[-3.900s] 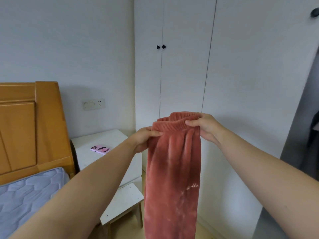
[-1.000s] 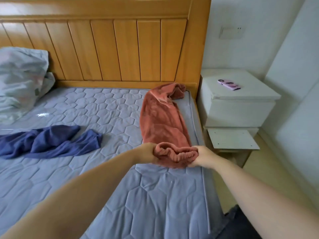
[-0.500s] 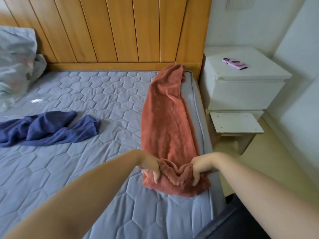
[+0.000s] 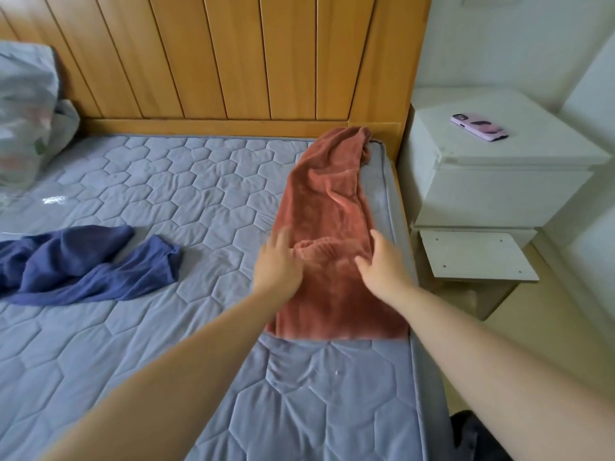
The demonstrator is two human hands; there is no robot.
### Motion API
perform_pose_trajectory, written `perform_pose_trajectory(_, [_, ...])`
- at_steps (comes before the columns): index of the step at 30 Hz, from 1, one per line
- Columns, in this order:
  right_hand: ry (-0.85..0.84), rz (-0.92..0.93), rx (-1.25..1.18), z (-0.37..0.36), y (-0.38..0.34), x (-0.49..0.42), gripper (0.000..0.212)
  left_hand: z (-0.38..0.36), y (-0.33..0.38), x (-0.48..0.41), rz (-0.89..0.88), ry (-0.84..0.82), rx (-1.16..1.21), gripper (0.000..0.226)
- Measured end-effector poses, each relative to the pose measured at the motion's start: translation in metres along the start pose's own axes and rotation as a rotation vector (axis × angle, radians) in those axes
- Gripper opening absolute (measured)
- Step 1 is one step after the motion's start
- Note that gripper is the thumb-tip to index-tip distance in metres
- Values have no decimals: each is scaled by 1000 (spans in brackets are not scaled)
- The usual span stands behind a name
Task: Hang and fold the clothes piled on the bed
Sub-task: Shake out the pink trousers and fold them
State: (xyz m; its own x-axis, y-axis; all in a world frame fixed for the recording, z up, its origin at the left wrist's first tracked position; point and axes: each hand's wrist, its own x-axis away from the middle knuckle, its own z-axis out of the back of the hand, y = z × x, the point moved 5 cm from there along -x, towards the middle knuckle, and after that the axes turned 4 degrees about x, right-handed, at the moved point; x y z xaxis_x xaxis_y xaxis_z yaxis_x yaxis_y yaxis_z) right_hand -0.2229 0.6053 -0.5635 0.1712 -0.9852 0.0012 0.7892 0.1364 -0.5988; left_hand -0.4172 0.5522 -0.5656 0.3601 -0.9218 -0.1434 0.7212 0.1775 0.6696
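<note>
Rust-red fleece trousers (image 4: pixel 327 207) lie folded back on the bed (image 4: pixel 139 194).
Left hand (image 4: pixel 278 264) and right hand (image 4: pixel 382 264) rest flat — no grip; one blue garment (image 4: pixel 83 261) nearby.

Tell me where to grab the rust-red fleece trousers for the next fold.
Probably the far leg ends by the wooden headboard. The rust-red fleece trousers lie lengthwise along the mattress edge, waistband already folded over the middle under the left hand and right hand. Reach forward from the near side and pinch both corners.
</note>
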Motion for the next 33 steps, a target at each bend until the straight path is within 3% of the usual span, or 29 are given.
perform_pose_trajectory(3, [-77,193,268,-38,-2,7,56,-40,3,9,-237,-207,-356,56])
perform_pose_trajectory(7, [-221,244,552,-67,16,12,56,-76,-26,14,-200,-363,-496,58])
perform_pose_trajectory(14, [-266,220,605,-87,40,2,59,-101,-45,15,-142,-330,-491,62])
perform_pose_trajectory(19, [-84,344,400,-80,50,36,71,-93,-41,18,-192,-332,-538,63])
perform_pose_trajectory(23, [-346,370,383,-68,60,48,98,-76,-18,27,-408,-180,-608,63])
perform_pose_trajectory(26, [-371,444,483,-57,56,53,109,-63,0,45,-708,-68,-596,47])
perform_pose_trajectory(28, [-299,512,523,-55,49,62,110,-60,-2,62,-780,-161,-610,65])
perform_pose_trajectory(30, [-266,561,581,-59,44,71,106,-62,-19,74,-718,-309,-699,87])
perform_pose_trajectory(33, [-282,528,697,-67,45,76,101,-70,-39,78,-618,-411,-786,100])
